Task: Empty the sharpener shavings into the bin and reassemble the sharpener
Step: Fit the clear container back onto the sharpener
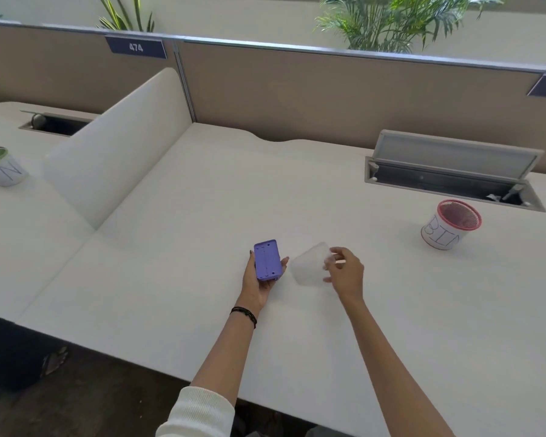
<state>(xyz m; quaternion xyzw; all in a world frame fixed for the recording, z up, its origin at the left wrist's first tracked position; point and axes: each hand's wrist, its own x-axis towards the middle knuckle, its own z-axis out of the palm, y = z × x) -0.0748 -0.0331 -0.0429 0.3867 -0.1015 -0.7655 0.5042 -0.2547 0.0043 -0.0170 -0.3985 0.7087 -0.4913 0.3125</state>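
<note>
My left hand (258, 282) holds the purple sharpener body (267, 260) just above the white desk, its flat ribbed face turned up. Right beside it, my right hand (344, 272) grips the clear plastic shavings cup (309, 263) by its right end; the cup is tilted and apart from the purple body. I cannot tell whether the cup holds shavings. The bin (451, 223), a white cup marked "BIN" with a red mesh rim, stands upright on the desk to the right, well beyond my right hand.
A white divider (114, 152) splits the desk (186, 294) from the neighbouring one on the left, where a green-rimmed white cup (2, 167) stands. An open cable hatch (454, 175) lies behind the bin. Brown partition panels close the back.
</note>
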